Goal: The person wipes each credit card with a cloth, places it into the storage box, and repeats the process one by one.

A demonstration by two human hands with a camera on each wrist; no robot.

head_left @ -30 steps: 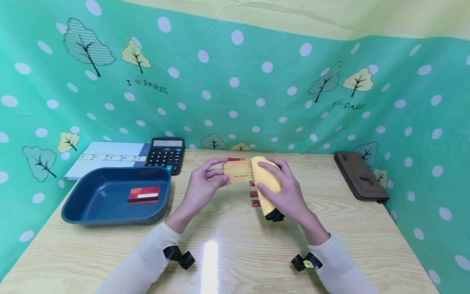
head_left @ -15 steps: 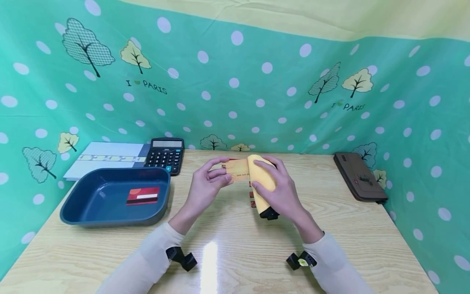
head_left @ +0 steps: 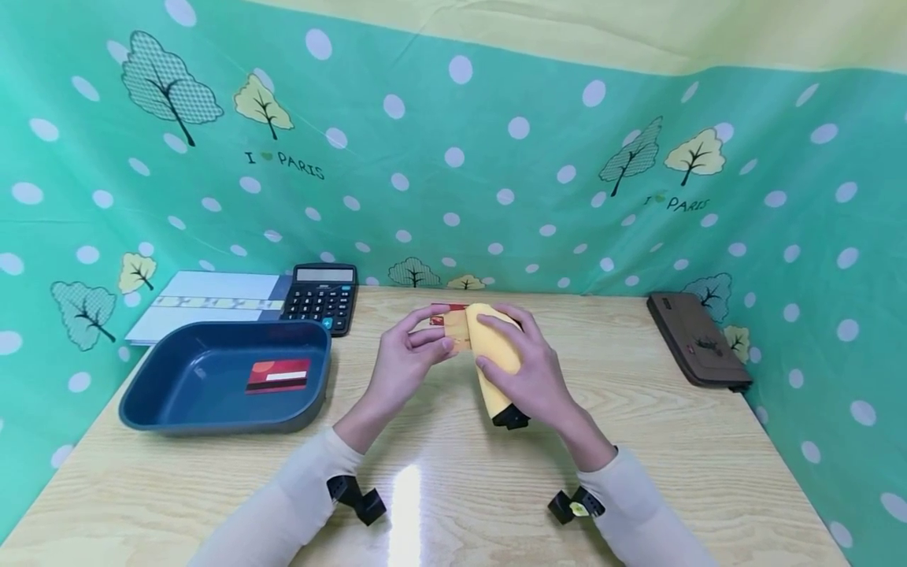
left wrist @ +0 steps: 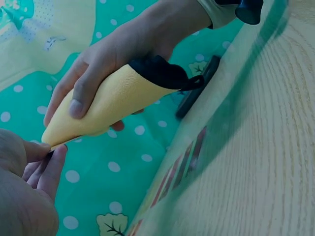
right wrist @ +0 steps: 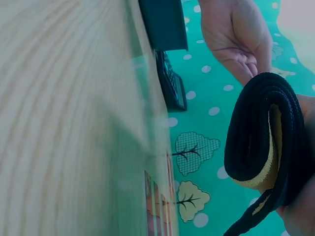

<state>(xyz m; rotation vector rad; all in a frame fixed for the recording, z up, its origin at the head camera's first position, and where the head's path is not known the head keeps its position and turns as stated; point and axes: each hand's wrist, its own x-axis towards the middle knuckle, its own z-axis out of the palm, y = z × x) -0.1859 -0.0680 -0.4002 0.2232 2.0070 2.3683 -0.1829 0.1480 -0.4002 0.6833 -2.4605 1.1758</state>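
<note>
In the head view my left hand pinches a gold bank card by its left end, above the table. My right hand grips a folded yellow cloth with black edging, fingers over the far side and thumb on the near side. The cloth overlaps the card and hides its right part. From the left wrist, only a thin edge of the card shows under the cloth, by the left fingertips. The right wrist view shows the cloth's rolled black end. Behind the hands lie red cards, partly hidden.
A blue tray on the left holds a red card. Behind it are a black calculator and a pale blue folder. A brown wallet lies at the far right. A dotted green curtain hangs behind the table.
The right hand has moved left with the cloth, covering more of the gold card. The left hand has shifted slightly right, still pinching the card.
</note>
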